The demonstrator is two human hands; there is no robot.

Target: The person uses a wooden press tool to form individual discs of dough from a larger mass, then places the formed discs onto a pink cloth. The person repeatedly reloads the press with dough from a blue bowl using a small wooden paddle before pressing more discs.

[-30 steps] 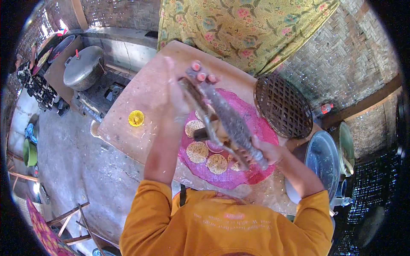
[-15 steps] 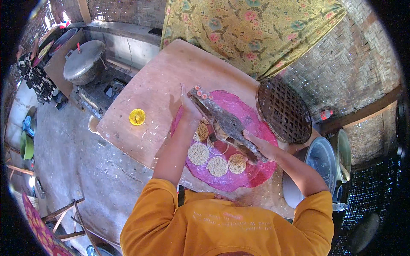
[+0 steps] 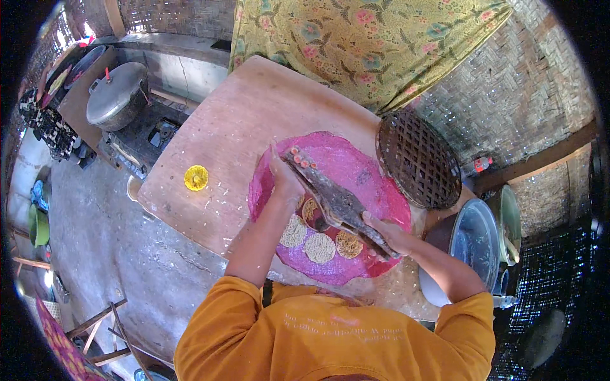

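My hands grip a long, dark wooden press (image 3: 333,198) with pale pink round pegs at its far-left end. My left hand (image 3: 287,179) is closed around that end, while my right hand (image 3: 386,235) wraps the near-right end; some fingers of both are hidden. Beneath it lies a round pink sheet (image 3: 305,155). Along the sheet's near side sit round cakes of fine strands: a pale one (image 3: 293,232), a second pale one (image 3: 319,247) and a browner one (image 3: 349,244). Another browner cake (image 3: 309,209) is partly hidden by the press.
The pink sheet rests on a wooden table (image 3: 254,95) with a small yellow fluted dish (image 3: 196,178) to the left. A dark woven tray (image 3: 419,162) stands at the right, beside a large basin (image 3: 475,244). A lidded metal pot (image 3: 117,98) is at the far left.
Both hands and the press have come lower, nearer to me, over the sheet. My grip on both ends continues. The whole view has shifted slightly.
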